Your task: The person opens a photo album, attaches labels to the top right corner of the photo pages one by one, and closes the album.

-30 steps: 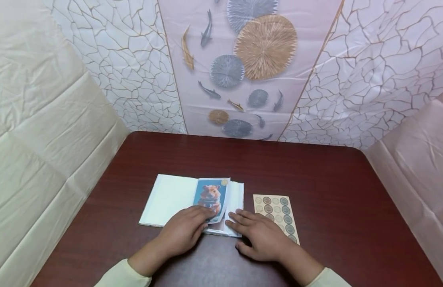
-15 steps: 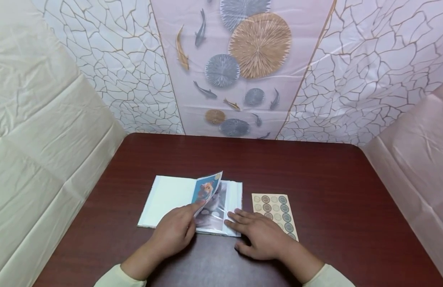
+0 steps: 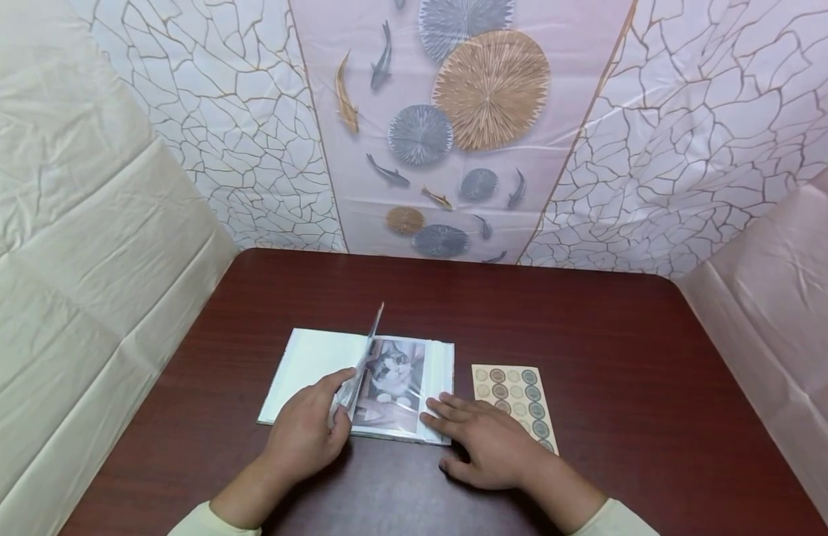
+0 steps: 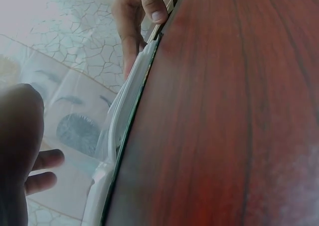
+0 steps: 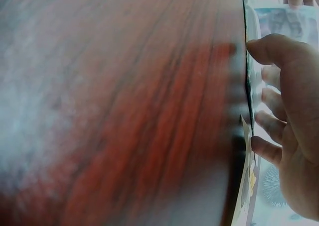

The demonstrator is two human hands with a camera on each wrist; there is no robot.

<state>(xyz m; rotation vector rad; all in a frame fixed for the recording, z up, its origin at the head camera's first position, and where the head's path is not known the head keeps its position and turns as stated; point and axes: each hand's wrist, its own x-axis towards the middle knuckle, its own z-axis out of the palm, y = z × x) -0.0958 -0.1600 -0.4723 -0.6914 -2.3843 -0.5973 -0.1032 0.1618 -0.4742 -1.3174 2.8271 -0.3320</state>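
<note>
Head view first: where's the album at, and what's the left hand up to?

The photo album (image 3: pixel 323 353) is lying open on the dark red-brown bench (image 3: pixel 588 327). Call it the middle of the clock, far edge at 12. The left hand (image 3: pixel 307 428) is at about 7 to 8 o'clock, and its grip is pinching the raised page (image 3: pixel 365 357), thumb on one face, index finger on the other.

How's that page standing?

Nearly upright, so you mostly see it edge-on, top edge poking up toward 12. On its 9 o'clock side the album's plain white, on the 3 o'clock side there's a cat picture (image 3: pixel 392 376) under shiny clear film.

And the right hand?

Right hand (image 3: pixel 488 443) is around 4 o'clock. Grip's released, nothing in it: fingers laid out flat, fingertips resting on the album's 3 o'clock border. Thumb points off toward 9, near the album's close edge.

What's that under it?

Sticker sheet (image 3: pixel 517 376), out at 3 to 4 o'clock, just beside the album. Rows of round stickers, some dark, some pale. The hand hides its 7 o'clock corner, can't tell if they touch.

Backdrop?

Cloth (image 3: pixel 491 89) at 12, printed with fish and big discs.
</note>
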